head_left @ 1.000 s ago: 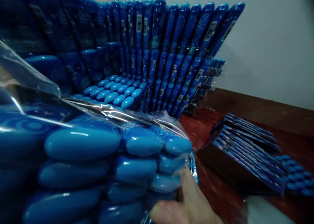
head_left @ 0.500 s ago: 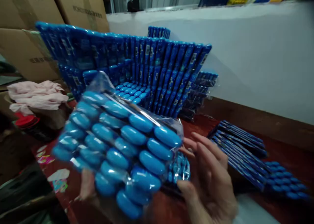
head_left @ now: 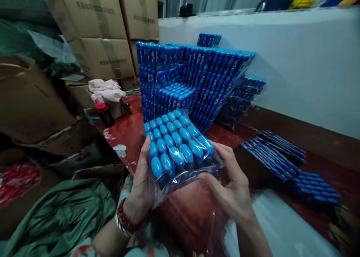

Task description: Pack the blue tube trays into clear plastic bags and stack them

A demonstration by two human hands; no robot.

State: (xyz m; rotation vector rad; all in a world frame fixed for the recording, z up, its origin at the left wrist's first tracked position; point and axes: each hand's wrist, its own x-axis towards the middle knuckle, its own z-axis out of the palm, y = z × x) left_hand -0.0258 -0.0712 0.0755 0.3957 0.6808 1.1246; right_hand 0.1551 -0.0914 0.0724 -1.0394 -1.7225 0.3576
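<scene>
A clear plastic bag of blue blister packs (head_left: 176,146) is held upright between both my hands over the red-brown table (head_left: 129,131). My left hand (head_left: 142,182) grips its left side, fingers closed along the edge. On the bag's right side my right hand (head_left: 232,184) is closed, fingers wrapped round the corner. Behind the bag a tall stack of the same blue packs (head_left: 191,78) stands on the table against the white wall.
Loose blue packs (head_left: 284,157) lie fanned out on the right. Cardboard boxes (head_left: 101,32) pile up at the back left. A pink cloth (head_left: 105,90) and a red-capped bottle (head_left: 104,112) sit near them. Green sheeting (head_left: 56,212) lies low on the left.
The bag has moved away from the camera and down, and now looks much smaller. My right hand, open beside it half a second ago, has closed on it. The view has swung left.
</scene>
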